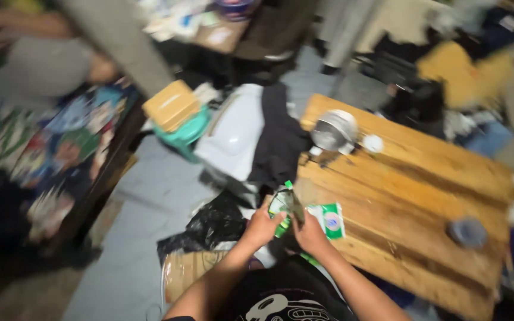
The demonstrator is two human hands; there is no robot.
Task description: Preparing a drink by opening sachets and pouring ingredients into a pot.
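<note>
**Gripping a bottle at the table's edge**

Head view: both hands meet over the near corner of the wooden table (423,178). The left hand (263,227) is closed around a green-capped bottle (285,205); the right hand (310,235) curls at its side, grip unclear in the blur. A green-white packet (330,220) lies just beside. Best held steady, low, close to the body.

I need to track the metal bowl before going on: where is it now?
In the head view, the metal bowl sits at the far left corner of the wooden table, beside a small white lid and next to the black cloth.
</note>
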